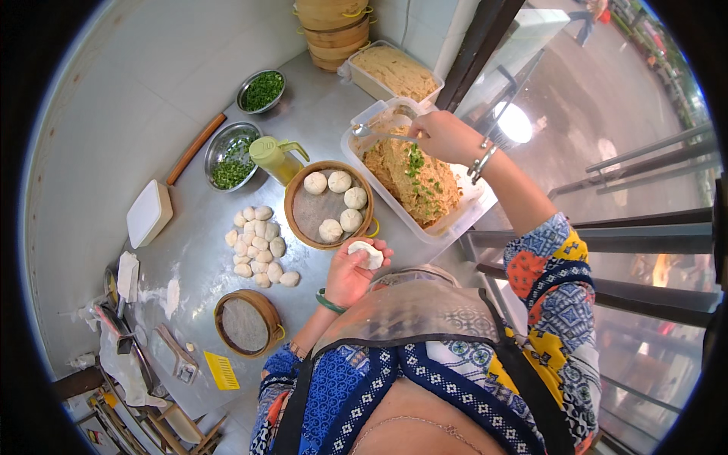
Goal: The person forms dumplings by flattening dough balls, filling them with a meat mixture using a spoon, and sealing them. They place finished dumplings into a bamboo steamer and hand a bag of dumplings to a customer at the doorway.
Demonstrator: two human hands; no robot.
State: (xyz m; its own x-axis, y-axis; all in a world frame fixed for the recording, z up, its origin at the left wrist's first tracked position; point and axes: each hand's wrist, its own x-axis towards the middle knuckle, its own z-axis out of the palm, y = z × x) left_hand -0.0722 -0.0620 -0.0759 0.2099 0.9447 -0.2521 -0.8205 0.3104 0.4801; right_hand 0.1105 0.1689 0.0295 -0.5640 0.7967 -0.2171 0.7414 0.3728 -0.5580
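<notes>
My left hand (352, 273) holds a flat round dough wrapper (367, 255) on its palm and fingers, just below a round bamboo steamer (290, 219) with several filled buns (355, 198). My right hand (438, 135) grips a metal spoon (378, 134) over a plastic tub (401, 222) of minced filling (398, 165) topped with chopped green onion. The bowl end of the spoon points left, near the tub's wall. Several small dough pieces (260, 243) lie on the metal table (199, 227), left of the steamer.
Two metal bowls of chopped greens (230, 173) and a green-lidded pitcher (276, 159) stand beyond the dough. A second steamer (244, 323), a yellow scraper (222, 371), a lidded box (149, 214) and a wooden rolling pin (196, 149) lie left. Another filling tub (395, 71) and stacked steamers (335, 34) stand behind.
</notes>
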